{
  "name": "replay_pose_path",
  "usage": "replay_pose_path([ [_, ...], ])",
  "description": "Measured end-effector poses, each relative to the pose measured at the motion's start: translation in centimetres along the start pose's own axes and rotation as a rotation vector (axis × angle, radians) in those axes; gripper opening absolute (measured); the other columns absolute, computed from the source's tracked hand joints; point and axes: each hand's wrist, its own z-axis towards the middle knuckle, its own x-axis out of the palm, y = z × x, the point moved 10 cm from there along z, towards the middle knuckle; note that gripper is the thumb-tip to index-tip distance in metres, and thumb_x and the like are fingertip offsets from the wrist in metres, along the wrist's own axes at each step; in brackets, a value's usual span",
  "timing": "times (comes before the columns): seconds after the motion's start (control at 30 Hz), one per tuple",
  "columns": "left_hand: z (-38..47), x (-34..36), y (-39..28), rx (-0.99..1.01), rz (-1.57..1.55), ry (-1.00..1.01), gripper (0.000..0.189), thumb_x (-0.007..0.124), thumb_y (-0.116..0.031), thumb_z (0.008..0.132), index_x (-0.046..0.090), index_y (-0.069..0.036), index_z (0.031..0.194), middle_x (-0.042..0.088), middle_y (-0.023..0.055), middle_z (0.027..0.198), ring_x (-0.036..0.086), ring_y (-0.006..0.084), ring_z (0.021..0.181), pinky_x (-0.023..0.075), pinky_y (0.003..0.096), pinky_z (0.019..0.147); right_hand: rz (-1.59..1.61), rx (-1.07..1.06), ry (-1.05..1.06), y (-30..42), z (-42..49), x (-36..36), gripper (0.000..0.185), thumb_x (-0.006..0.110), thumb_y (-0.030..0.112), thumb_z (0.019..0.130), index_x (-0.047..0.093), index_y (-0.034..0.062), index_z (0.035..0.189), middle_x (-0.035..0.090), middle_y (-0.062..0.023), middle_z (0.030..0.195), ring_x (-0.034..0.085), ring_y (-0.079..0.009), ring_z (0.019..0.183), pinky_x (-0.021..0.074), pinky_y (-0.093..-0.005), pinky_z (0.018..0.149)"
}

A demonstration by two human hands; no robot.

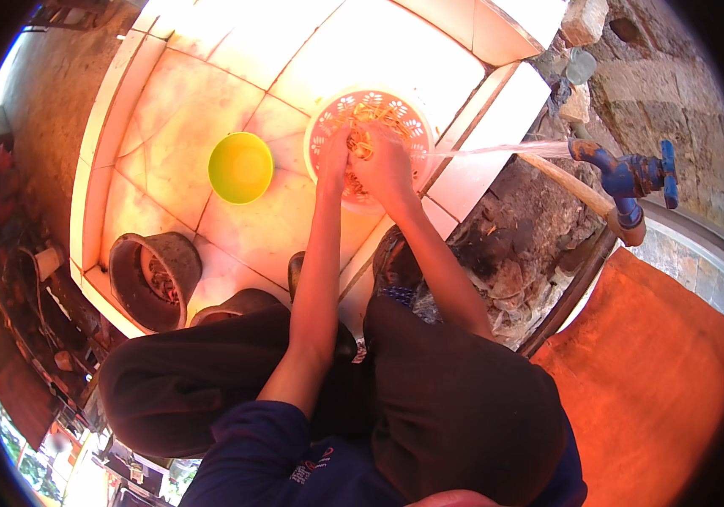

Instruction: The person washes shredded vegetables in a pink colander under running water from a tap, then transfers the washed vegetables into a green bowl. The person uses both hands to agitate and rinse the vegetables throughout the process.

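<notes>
Both my hands are together inside a round colander with a pattern of cut-out petals, on pale tiles. My left hand is at the left of a clump of yellowish-brown strips, which looks like sliced food or plant matter. My right hand presses on the same clump from the right, fingers curled around part of it. More strips lie in the colander about my fingers. A stream of water runs from a blue, rusty tap toward the colander's right side. Glare hides the finger details.
A yellow-green bowl stands on the tiles left of the colander. A dark pot lies tilted near my knee, beside another dark vessel. The raised tiled edge, rough stones and an orange sheet are at the right.
</notes>
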Motion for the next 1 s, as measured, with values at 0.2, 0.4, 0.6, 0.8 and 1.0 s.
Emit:
replay_pose_path([
  [0.2, -1.0, 2.4, -4.7, 0.460, 0.076, -0.108, 0.030, 0.058, -0.026, 0.092, 0.068, 0.002, 0.088, 0.066, 0.0053, 0.079, 0.063, 0.0134, 0.072, 0.0482, 0.0275, 0.065, 0.907, 0.698, -0.032, -10.1, -3.8, 2.1, 0.028, 0.062, 0.020, 0.091, 0.064, -0.0005, 0.110, 0.066, -0.0154, 0.109, 0.066, -0.0220, 0.099, 0.0534, -0.0328, 0.085],
  [0.4, 1.2, 7.8, 3.3, 0.074, 0.169, 0.067, 0.033, 0.059, -0.027, 0.088, 0.062, 0.002, 0.073, 0.062, 0.0068, 0.065, 0.058, 0.0210, 0.054, 0.0482, 0.0364, 0.058, 1.208, 0.997, -0.157, -16.2, -4.7, 4.8, 0.022, 0.060, 0.018, 0.092, 0.064, -0.0005, 0.104, 0.067, -0.0086, 0.097, 0.065, -0.0147, 0.079, 0.0527, -0.0254, 0.064],
  [0.6, -0.5, 10.2, 1.4, 0.299, 0.738, -0.221, 0.041, 0.058, -0.035, 0.085, 0.067, 0.002, 0.070, 0.061, 0.0206, 0.064, 0.063, 0.0333, 0.062, 0.0477, 0.0437, 0.062, 1.410, 1.031, -0.176, -14.8, -5.8, 4.8, 0.031, 0.050, 0.029, 0.099, 0.057, 0.0054, 0.119, 0.063, -0.0050, 0.112, 0.060, -0.0179, 0.105, 0.0500, -0.0296, 0.087],
  [0.8, -1.7, 11.7, 0.4, 0.408, 0.831, -0.112, 0.040, 0.062, -0.035, 0.082, 0.068, 0.002, 0.068, 0.062, 0.0226, 0.066, 0.061, 0.0381, 0.063, 0.0451, 0.0465, 0.060, 1.489, 1.076, -0.163, -15.2, -6.7, 4.2, 0.034, 0.046, 0.032, 0.100, 0.057, 0.0068, 0.121, 0.063, -0.0045, 0.113, 0.061, -0.0182, 0.103, 0.0508, -0.0322, 0.088],
  [1.0, -2.2, 11.2, -1.1, 0.603, 0.985, -0.277, 0.034, 0.067, -0.031, 0.079, 0.068, 0.002, 0.074, 0.064, 0.0221, 0.074, 0.060, 0.0389, 0.066, 0.0429, 0.0476, 0.060, 1.467, 1.118, -0.153, -14.6, -6.8, 4.9, 0.034, 0.046, 0.030, 0.100, 0.057, 0.0059, 0.121, 0.064, -0.0055, 0.114, 0.062, -0.0192, 0.101, 0.0514, -0.0332, 0.088],
])
